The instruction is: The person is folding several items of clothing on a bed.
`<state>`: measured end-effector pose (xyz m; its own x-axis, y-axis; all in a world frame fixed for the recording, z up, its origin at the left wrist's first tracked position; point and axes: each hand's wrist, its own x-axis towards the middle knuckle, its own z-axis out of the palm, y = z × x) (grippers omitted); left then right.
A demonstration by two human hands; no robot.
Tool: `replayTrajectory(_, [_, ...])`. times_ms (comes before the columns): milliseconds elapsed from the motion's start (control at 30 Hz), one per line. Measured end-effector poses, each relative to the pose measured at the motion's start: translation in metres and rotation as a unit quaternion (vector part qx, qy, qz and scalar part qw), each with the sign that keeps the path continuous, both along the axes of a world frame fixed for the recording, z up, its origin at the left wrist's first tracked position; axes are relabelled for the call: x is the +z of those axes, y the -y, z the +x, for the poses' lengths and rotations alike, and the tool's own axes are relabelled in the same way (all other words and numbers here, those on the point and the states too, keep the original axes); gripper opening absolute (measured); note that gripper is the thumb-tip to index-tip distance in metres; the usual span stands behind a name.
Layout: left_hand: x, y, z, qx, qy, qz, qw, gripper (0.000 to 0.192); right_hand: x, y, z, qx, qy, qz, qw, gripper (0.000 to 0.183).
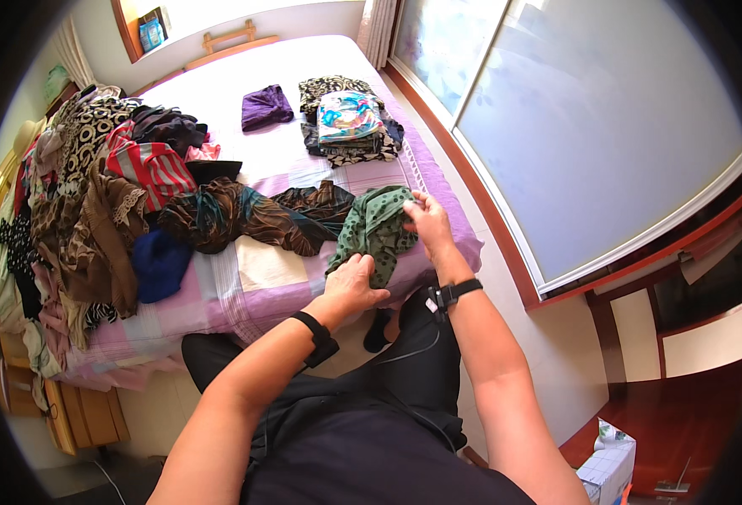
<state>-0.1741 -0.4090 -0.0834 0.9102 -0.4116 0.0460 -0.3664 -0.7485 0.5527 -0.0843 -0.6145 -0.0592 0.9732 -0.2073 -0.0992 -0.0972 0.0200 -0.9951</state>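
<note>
A green garment with dark dots (pixel 374 221) lies crumpled at the bed's near right corner. My right hand (pixel 431 224) grips its upper right edge between thumb and fingers. At the garment's lower left edge rests my left hand (pixel 352 284), thumb spread; whether its fingertips pinch the cloth is hard to tell. A brown and teal patterned garment (pixel 282 218) stretches leftward from the green one, partly beneath it. Both wrists wear black bands.
A large heap of mixed clothes (pixel 87 183) covers the bed's left side. Farther back lie a folded purple garment (pixel 267 107) and a stack of folded clothes (pixel 349 120). A sliding-door wardrobe (pixel 598 139) stands at the right.
</note>
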Motion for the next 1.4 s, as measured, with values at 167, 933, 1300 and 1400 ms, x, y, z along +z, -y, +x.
replayTrajectory(167, [-0.006,0.025,0.0,0.005,0.037,0.089,0.995,0.058,-0.054,0.019,-0.031,0.026,0.034,-0.218,0.975,0.062])
replayTrajectory(933, [0.123,-0.206,0.058,0.191,0.028,-0.438,0.878,0.013,0.013,0.0,-0.034,-0.007,0.191,-0.289,0.938,0.015])
replayTrajectory(1300, [0.154,-0.181,0.026,0.063,-0.006,-0.362,0.93,0.02,0.004,-0.124,-0.061,0.161,0.283,-0.461,0.825,0.047])
replayTrajectory(1400, [0.168,-0.183,0.017,0.069,-0.007,-0.356,0.932,0.02,-0.022,-0.127,-0.047,0.089,0.272,-0.534,0.795,0.042])
